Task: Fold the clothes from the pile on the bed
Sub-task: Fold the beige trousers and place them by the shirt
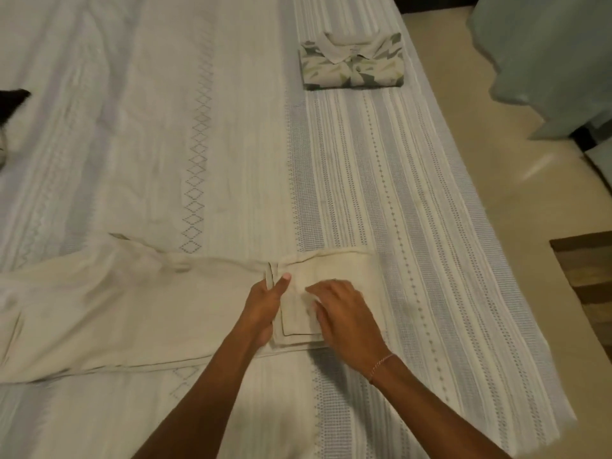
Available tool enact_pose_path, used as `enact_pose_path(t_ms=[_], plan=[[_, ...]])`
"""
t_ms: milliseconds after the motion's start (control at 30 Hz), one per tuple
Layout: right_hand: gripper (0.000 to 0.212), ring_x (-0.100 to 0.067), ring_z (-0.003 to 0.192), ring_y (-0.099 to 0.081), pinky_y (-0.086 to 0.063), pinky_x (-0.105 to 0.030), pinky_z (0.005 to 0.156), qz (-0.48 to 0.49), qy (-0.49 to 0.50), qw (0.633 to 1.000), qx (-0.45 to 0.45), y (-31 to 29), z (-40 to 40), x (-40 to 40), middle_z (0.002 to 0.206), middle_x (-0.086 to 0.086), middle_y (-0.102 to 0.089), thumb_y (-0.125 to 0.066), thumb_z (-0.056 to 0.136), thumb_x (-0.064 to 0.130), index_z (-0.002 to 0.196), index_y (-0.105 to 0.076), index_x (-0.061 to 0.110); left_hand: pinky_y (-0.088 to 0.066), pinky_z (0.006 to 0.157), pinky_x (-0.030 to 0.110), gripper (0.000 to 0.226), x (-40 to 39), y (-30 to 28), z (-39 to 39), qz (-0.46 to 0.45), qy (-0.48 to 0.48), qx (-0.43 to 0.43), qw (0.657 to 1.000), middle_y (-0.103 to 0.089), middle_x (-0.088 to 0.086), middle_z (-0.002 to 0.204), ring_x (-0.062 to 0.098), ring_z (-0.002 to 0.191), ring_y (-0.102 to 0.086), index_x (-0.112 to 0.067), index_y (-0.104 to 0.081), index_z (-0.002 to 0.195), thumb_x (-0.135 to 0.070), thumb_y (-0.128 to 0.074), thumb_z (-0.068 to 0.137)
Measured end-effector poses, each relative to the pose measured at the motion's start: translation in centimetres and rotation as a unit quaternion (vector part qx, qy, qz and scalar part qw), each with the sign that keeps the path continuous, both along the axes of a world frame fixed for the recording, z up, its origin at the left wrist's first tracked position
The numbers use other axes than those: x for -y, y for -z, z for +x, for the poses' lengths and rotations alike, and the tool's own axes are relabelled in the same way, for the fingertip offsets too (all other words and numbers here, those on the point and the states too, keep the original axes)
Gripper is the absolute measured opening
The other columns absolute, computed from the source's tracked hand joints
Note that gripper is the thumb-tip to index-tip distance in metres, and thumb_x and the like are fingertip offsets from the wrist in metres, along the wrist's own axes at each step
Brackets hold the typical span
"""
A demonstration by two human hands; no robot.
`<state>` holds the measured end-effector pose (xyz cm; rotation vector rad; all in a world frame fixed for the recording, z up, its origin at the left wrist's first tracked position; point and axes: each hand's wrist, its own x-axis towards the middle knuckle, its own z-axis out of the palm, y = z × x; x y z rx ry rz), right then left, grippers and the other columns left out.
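1. My left hand (pixel 265 306) stands on edge at the crease of the cream garment (pixel 116 313), fingers straight, thumb up, holding nothing.
2. My right hand (pixel 344 319) lies flat on the folded-over end (pixel 331 270), fingers relaxed and spread.
3. The garment stretches left across the near bed (pixel 231 127).
4. A folded patterned shirt (pixel 352 62) sits far right, well apart.
5. Something dark (pixel 13 97) shows at the left edge.

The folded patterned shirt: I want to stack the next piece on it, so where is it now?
In the head view, the folded patterned shirt lies far up the bed, near its right edge, well beyond the cream garment under both hands.
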<state>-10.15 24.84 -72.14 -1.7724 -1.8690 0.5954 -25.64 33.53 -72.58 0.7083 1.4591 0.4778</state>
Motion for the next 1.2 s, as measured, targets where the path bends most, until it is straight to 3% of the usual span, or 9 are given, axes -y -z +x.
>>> enact_pose_path(t_ms=[133,300,400,467,533,633,733,867,1200], plan=[[0.071,-0.035,0.149,-0.027,-0.027,-0.057,0.119,-0.043,0.023,0.983,0.175,3.3,-1.5,-2.1,0.158,-0.018,-0.035,-0.055,0.092,0.061,0.147,-0.047,0.017,-0.056,0.087,0.04,0.038,-1.2,2.3,-3.3,0.021,0.023,-0.052,0.998,-0.075,0.012,0.095,0.028,0.093,-0.071,-0.005,-0.071,0.103,-0.042,-0.062,0.098],[0.112,-0.036,0.154,0.013,0.002,-0.072,0.115,-0.114,0.009,0.967,0.227,5.1,-3.9,-3.0,0.168,-0.017,0.004,-0.031,0.072,0.098,0.16,-0.018,0.031,-0.042,0.063,0.031,0.025,-0.7,2.6,-4.8,0.175,0.025,-0.23,0.957,-0.062,0.002,0.073,0.024,0.073,-0.059,-0.014,-0.057,0.083,-0.033,-0.068,0.094],[0.111,-0.038,0.153,0.017,0.005,-0.074,0.113,-0.134,0.005,0.962,0.238,5.3,-4.6,-3.0,0.167,-0.018,0.01,-0.025,0.072,0.099,0.161,-0.009,0.034,-0.051,0.081,0.038,0.041,0.7,2.4,-4.4,0.342,0.109,-0.444,0.821,-0.065,0.012,0.114,0.029,0.105,-0.062,-0.006,-0.055,0.122,-0.022,-0.071,0.089],[0.103,-0.035,0.153,0.017,0.006,-0.07,0.116,-0.131,0.001,0.968,0.216,5.5,-4.4,-3.1,0.167,-0.017,0.01,-0.027,0.08,0.093,0.161,-0.01,0.031,-0.048,0.103,0.043,0.048,1.2,3.5,-4.2,0.491,0.243,-0.45,0.706,-0.059,0.018,0.135,0.032,0.126,-0.055,-0.002,-0.052,0.136,-0.021,-0.064,0.094],[0.084,-0.029,0.156,0.006,-0.002,-0.063,0.122,-0.089,0.033,0.986,0.14,5.6,-3.5,-3.1,0.169,-0.013,-0.005,-0.038,0.094,0.073,0.159,-0.025,0.022,-0.032,0.119,0.048,0.052,1.2,4.8,-4.6,0.511,0.38,-0.418,0.648,-0.041,0.016,0.156,0.029,0.147,-0.035,-0.005,-0.038,0.151,-0.031,-0.041,0.106],[0.049,-0.03,0.144,-0.035,-0.034,-0.05,0.115,-0.007,0.225,0.972,0.07,5.0,-1.3,-2.3,0.153,-0.013,-0.042,-0.051,0.101,0.036,0.141,-0.048,0.008,-0.011,0.126,0.049,0.066,0.7,6.0,-5.8,0.429,0.466,-0.427,0.645,-0.001,0.005,0.169,0.018,0.156,0.005,-0.012,-0.008,0.161,-0.05,-0.017,0.107],[0.034,-0.031,0.104,-0.059,-0.045,-0.036,0.08,-0.07,0.398,0.915,0.008,4.0,1.2,-1.9,0.114,-0.013,-0.063,-0.058,0.099,0.036,0.116,-0.059,0.007,-0.006,0.126,0.05,0.076,0.8,6.0,-5.9,0.42,0.476,-0.439,0.636,0.01,0.006,0.169,0.02,0.155,0.013,-0.011,-0.001,0.161,-0.057,-0.02,0.104],[0.047,-0.013,0.057,-0.05,-0.03,-0.028,0.051,-0.189,0.315,0.925,-0.102,3.4,3.4,-2.6,0.062,0.003,-0.055,-0.053,0.101,0.047,0.065,-0.048,0.017,-0.01,0.125,0.053,0.08,0.9,6.1,-5.6,0.418,0.467,-0.444,0.641,0.01,0.012,0.168,0.026,0.155,0.011,-0.012,-0.005,0.161,-0.061,-0.026,0.101],[0.041,-0.003,0.044,-0.036,-0.032,-0.026,0.044,-0.047,0.294,0.941,-0.158,3.4,9.1,-0.4,0.05,0.012,-0.042,-0.056,0.101,0.039,0.065,-0.039,0.031,-0.008,0.126,0.051,0.087,1.6,6.1,0.2,0.443,0.469,-0.387,0.659,0.014,0.012,0.167,0.025,0.155,0.014,-0.015,-0.002,0.161,-0.067,-0.031,0.098]])
